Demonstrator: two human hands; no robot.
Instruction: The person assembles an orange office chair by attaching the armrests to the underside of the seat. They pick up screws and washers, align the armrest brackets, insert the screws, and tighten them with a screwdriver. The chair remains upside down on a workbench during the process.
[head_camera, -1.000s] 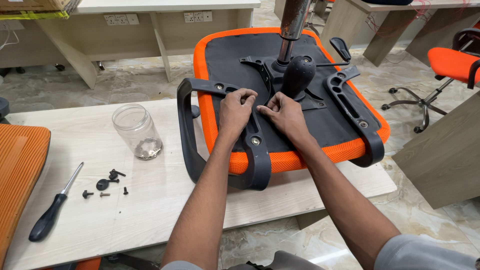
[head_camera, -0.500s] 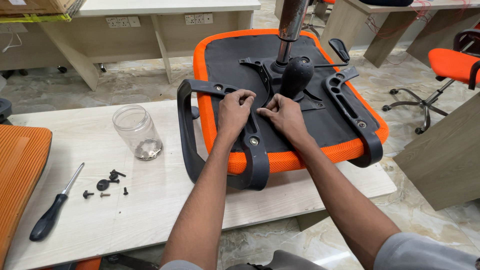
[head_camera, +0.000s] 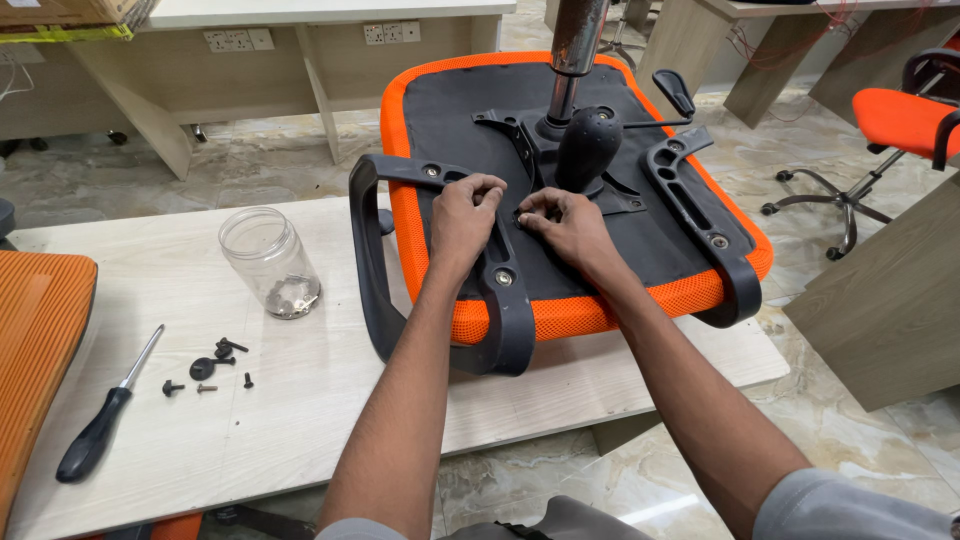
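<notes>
While the pale wood-grain worktable (head_camera: 330, 440) fills the lower left of the view, an upturned office chair seat with orange mesh edging and a black underside (head_camera: 590, 300) lies on its right part, overhanging the far edge, chrome gas-lift column (head_camera: 572, 50) sticking up from the black metal mechanism plate (head_camera: 520, 135). Two black plastic loop armrests are on the seat: left armrest (head_camera: 400, 270) hanging over the near-left side, right armrest (head_camera: 705, 230) along the right side. Both forearms reach in from the bottom. Left hand (head_camera: 462, 215) rests on the inner bar of the left armrest, fingers curled, thumb and forefinger pinched at the bar's upper end; what they pinch is too small to tell. Right hand (head_camera: 565, 222) sits just beside it on the black underside, fingers bent, tips pressed together near the left hand's tips; whether it holds anything, cannot tell. Black rounded knob (head_camera: 585, 145) stands just behind the right hand. Orange mesh chair back panel (head_camera: 35, 350) at the left edge. Clear glass jar (head_camera: 268, 262), small hardware at its bottom, stands left of the seat. Black-handled screwdriver (head_camera: 105, 415) lies near the left front. A few small black screws and washers (head_camera: 212, 368) are scattered between screwdriver and jar.
</notes>
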